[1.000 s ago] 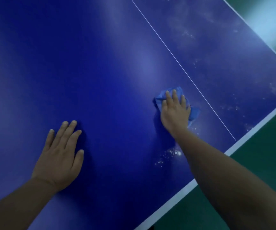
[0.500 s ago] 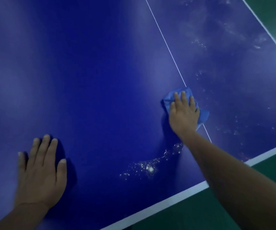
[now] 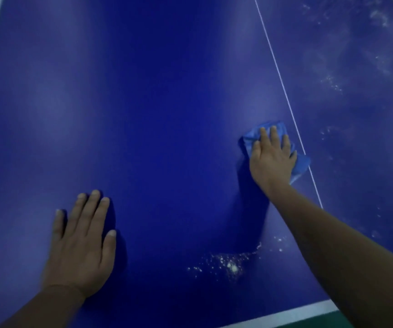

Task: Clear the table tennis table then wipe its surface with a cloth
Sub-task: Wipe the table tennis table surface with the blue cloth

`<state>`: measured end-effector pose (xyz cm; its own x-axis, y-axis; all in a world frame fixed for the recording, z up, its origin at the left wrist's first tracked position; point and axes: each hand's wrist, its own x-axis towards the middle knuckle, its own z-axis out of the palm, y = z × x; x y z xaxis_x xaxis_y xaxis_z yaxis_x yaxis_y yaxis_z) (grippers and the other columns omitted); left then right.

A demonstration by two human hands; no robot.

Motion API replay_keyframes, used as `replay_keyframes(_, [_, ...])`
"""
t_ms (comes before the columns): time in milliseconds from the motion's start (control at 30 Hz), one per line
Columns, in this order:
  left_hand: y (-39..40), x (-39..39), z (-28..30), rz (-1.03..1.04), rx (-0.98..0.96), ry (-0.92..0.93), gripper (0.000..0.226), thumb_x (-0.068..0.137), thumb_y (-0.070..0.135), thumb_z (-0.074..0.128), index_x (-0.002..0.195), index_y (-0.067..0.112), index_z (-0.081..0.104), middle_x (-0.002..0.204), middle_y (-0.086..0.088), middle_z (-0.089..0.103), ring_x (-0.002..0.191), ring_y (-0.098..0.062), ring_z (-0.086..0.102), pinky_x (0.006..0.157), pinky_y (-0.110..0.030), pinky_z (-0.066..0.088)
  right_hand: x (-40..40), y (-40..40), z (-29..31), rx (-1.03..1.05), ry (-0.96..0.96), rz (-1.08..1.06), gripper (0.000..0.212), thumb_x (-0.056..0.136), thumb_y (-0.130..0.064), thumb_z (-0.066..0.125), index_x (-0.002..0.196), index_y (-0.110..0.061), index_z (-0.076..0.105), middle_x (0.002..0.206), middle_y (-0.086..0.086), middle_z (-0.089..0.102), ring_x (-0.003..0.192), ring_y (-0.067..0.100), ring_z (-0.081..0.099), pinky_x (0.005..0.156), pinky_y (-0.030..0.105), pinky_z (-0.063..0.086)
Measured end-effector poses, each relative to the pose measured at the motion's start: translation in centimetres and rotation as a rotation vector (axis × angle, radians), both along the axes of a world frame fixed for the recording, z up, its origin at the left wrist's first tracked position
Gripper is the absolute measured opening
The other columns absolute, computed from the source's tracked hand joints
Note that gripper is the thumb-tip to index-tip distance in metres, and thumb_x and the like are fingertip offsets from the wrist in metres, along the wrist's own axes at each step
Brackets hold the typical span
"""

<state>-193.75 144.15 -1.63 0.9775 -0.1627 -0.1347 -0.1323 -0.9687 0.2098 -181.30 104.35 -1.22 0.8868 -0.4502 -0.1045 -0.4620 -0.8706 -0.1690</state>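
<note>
White centre line (image 3: 283,88) beside cloth (image 3: 302,165), white specks (image 3: 228,265) near table (image 3: 155,102) edge

Two bare hands on a dark blue table tennis table (image 3: 157,95), one pressing a cloth.

The right hand (image 3: 272,159) lies flat, fingers straight, on a crumpled light blue cloth (image 3: 300,165) touching the thin white centre line (image 3: 283,88). The left hand (image 3: 82,247) rests palm-down nearer the near edge. White specks (image 3: 226,265) lie between the forearms by the white-banded near edge (image 3: 290,316); pale smears (image 3: 356,67) mark the surface toward the far right corner.
</note>
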Motion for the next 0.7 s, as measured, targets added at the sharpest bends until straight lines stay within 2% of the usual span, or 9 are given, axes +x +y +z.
replay_keyframes(133, [0.0, 0.0, 0.1, -0.006, -0.010, -0.007, 0.065, 0.098, 0.042, 0.023, 0.154, 0.010, 0.031, 0.163, -0.003, 0.023, 0.153, -0.019, 0.010, 0.123, -0.045, -0.002, 6.4, 5.3, 0.4, -0.065, -0.001, 0.337, 0.051, 0.105, -0.040, 0.024, 0.154, -0.029, 0.027, 0.165, -0.005, 0.015, 0.151, 0.029, 0.012, 0.116, 0.060, 0.015])
replay_keyframes(233, [0.0, 0.1, 0.2, -0.008, -0.016, -0.009, 0.064, 0.099, 0.042, 0.023, 0.154, 0.010, 0.032, 0.163, -0.003, 0.023, 0.153, -0.019, 0.010, 0.122, -0.046, 0.000, 7.4, 11.0, 0.8, -0.142, 0.026, 0.692, 0.052, 0.104, -0.038, 0.028, 0.154, -0.029, 0.029, 0.165, -0.004, 0.019, 0.150, 0.031, 0.017, 0.114, 0.061, 0.021])
replay_keyframes(300, [0.1, 0.1, 0.2, -0.008, -0.011, -0.014, 0.064, 0.098, 0.042, 0.024, 0.154, 0.010, 0.032, 0.162, -0.002, 0.022, 0.152, -0.018, 0.010, 0.122, -0.045, -0.001, 3.9, 13.7, 0.7, -0.162, 0.033, 1.039, 0.052, 0.101, -0.037, 0.030, 0.152, -0.028, 0.036, 0.162, -0.001, 0.027, 0.147, 0.034, 0.024, 0.111, 0.062, 0.024])
replay_keyframes(367, [0.2, 0.1, 0.2, -0.010, -0.014, -0.014, 0.064, 0.098, 0.041, 0.025, 0.153, 0.009, 0.034, 0.162, -0.003, 0.023, 0.152, -0.020, 0.012, 0.122, -0.046, 0.000, -2.0, 13.5, 0.6, -0.124, 0.035, 1.358, 0.051, 0.100, -0.039, 0.031, 0.148, -0.027, 0.043, 0.159, 0.000, 0.033, 0.145, 0.037, 0.028, 0.111, 0.063, 0.021])
replay_keyframes(433, [0.2, 0.1, 0.2, -0.013, -0.023, -0.013, 0.065, 0.096, 0.038, 0.027, 0.152, 0.008, 0.035, 0.162, -0.006, 0.025, 0.152, -0.022, 0.015, 0.122, -0.049, 0.003, -6.0, 10.1, 0.7, -0.071, 0.040, 1.467, 0.048, 0.102, -0.040, 0.034, 0.147, -0.027, 0.044, 0.159, -0.001, 0.034, 0.147, 0.035, 0.028, 0.115, 0.061, 0.016])
replay_keyframes(500, [0.1, 0.1, 0.2, -0.012, -0.025, 0.000, 0.065, 0.096, 0.038, 0.026, 0.152, 0.007, 0.033, 0.162, -0.006, 0.025, 0.152, -0.022, 0.013, 0.122, -0.050, 0.003, -6.3, 5.4, 0.9, -0.108, -0.005, 1.293, 0.048, 0.100, -0.038, 0.036, 0.144, -0.025, 0.050, 0.156, 0.003, 0.040, 0.143, 0.037, 0.035, 0.113, 0.064, 0.024])
replay_keyframes(567, [0.0, 0.1, 0.4, -0.010, -0.016, 0.009, 0.066, 0.096, 0.039, 0.024, 0.153, 0.007, 0.032, 0.163, -0.006, 0.023, 0.152, -0.022, 0.011, 0.122, -0.051, 0.002, -5.4, 1.0, 1.4, -0.104, -0.019, 0.873, 0.053, 0.096, -0.039, 0.033, 0.144, -0.023, 0.049, 0.153, 0.007, 0.043, 0.141, 0.039, 0.039, 0.109, 0.065, 0.031])
replay_keyframes(633, [0.0, 0.0, 0.5, -0.013, -0.015, 0.014, 0.066, 0.096, 0.039, 0.023, 0.153, 0.006, 0.031, 0.163, -0.006, 0.021, 0.152, -0.021, 0.010, 0.122, -0.051, 0.002, -5.2, -2.0, 1.8, -0.084, 0.017, 0.447, 0.058, 0.097, -0.045, 0.023, 0.150, -0.027, 0.038, 0.160, 0.002, 0.032, 0.148, 0.032, 0.028, 0.115, 0.056, 0.023])
replay_keyframes(700, [0.0, 0.1, 0.6, -0.014, -0.016, 0.020, 0.066, 0.097, 0.040, 0.022, 0.153, 0.007, 0.030, 0.163, -0.006, 0.019, 0.152, -0.021, 0.008, 0.122, -0.051, 0.001, -5.2, -2.8, 1.4, -0.074, 0.023, 0.180, 0.060, 0.097, -0.048, 0.019, 0.154, -0.032, 0.030, 0.164, -0.007, 0.021, 0.152, 0.023, 0.014, 0.119, 0.052, 0.014])
